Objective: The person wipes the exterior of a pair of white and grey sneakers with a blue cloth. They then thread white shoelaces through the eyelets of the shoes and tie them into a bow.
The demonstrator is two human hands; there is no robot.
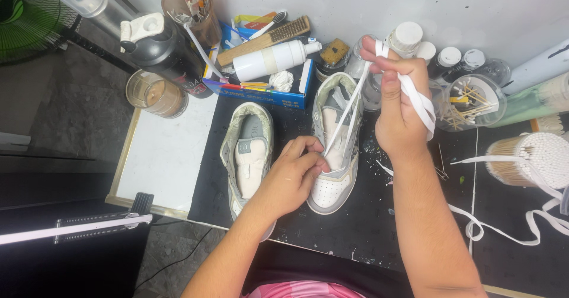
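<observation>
Two grey and white sneakers stand side by side on a black mat [355, 227]. My left hand [293, 176] rests on the right sneaker [338, 185], fingers pinching at its eyelets. My right hand [398, 105] is raised above and to the right, gripping a flat white shoelace [349, 111] that runs taut down to the eyelets by my left fingers. The lace's loose part loops over the back of my right hand. The left sneaker [249, 150] has no lace and lies partly under my left wrist.
A blue box [267, 93] with brushes and a white tube sits behind the shoes. A black bottle [169, 52], a glass jar [155, 93], several small bottles and tubs of cotton swabs [527, 155] crowd the back and right. Another white lace [504, 230] trails at right.
</observation>
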